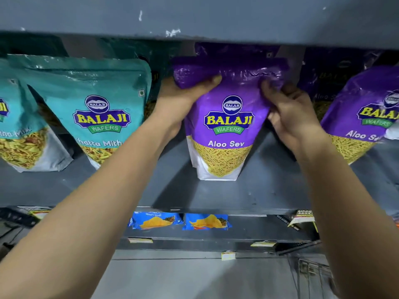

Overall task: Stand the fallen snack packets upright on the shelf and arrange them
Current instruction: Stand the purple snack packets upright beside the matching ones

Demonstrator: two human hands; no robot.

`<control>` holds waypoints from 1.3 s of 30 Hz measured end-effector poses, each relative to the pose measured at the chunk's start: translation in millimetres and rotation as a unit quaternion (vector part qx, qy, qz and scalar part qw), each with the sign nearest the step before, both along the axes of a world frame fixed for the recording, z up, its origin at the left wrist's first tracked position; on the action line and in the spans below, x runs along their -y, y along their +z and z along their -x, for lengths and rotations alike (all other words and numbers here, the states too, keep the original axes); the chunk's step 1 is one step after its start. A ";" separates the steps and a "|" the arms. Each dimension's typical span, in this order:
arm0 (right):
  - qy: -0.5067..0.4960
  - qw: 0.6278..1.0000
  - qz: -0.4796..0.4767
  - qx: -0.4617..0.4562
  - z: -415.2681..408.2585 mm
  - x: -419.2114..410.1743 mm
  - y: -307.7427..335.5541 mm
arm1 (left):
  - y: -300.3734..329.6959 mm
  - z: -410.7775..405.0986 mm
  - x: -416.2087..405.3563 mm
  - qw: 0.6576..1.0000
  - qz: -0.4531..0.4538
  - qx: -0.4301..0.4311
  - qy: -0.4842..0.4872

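Note:
A purple Aloo Sev packet [226, 134] stands upright in the middle of the grey shelf [237, 197]. My left hand [183, 98] grips its upper left corner, thumb across the front. My right hand [289, 113] pinches its upper right edge. Another purple Aloo Sev packet [362, 117] leans at the right, with more purple packets dim behind it. Two teal Khatta Mitha packets [97, 108] [17, 130] stand tilted at the left.
The shelf above [194, 16] hangs low over the packet tops. Below, a lower shelf holds blue chip packets [207, 222] lying flat, with price tags [140, 240] along its edge. A wire rack [313, 270] shows at the bottom right.

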State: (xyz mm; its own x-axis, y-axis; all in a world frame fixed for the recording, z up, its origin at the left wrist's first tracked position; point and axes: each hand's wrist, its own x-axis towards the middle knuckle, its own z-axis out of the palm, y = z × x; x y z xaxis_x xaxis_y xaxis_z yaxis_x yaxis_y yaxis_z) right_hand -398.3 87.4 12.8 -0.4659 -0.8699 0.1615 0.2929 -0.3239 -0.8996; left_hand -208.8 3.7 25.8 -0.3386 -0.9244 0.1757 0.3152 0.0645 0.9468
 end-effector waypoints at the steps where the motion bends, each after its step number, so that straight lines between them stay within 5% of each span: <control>1: -0.004 1.000 0.015 0.025 3.4 -0.1 -0.2 | -3.9 -0.4 -1.2 1.000 0.004 -0.006 0.008; 4: 0.010 0.996 -0.056 -0.067 8.5 -12.2 -22.9 | -42.8 -12.3 -3.7 0.999 -0.005 0.045 0.006; 8: 0.133 0.943 -0.214 -0.216 -3.0 -30.1 -89.1 | -112.5 -28.2 -23.5 0.975 -0.032 0.199 -0.095; 11: 0.107 0.930 -0.230 -0.267 -10.6 -42.0 -111.2 | -133.0 -28.2 -42.1 0.967 -0.016 0.243 -0.080; 29: 0.112 0.925 -0.232 -0.279 -29.6 -86.0 -114.8 | -133.2 -53.5 -87.8 0.958 0.016 0.279 -0.060; 31: 0.118 0.927 -0.229 -0.273 -24.6 -90.7 -115.9 | -133.8 -56.1 -94.2 0.965 0.035 0.259 -0.001; 35: 0.031 0.957 -0.209 -0.198 0.6 -122.8 -113.4 | -131.8 -60.4 -122.3 0.941 0.134 0.216 0.222; 39: -0.083 0.965 -0.187 -0.162 50.3 -162.1 -113.4 | -119.2 -21.6 -157.7 0.957 0.161 0.173 0.169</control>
State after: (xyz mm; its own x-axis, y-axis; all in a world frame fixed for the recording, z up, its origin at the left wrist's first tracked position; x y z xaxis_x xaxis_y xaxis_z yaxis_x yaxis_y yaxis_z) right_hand -448.6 249.5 -100.7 -0.5822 -0.8129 0.0108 -0.0514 0.0236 -0.9984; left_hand -187.3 161.4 -93.3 -0.1187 -0.9084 0.4009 -0.1051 0.4129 0.9047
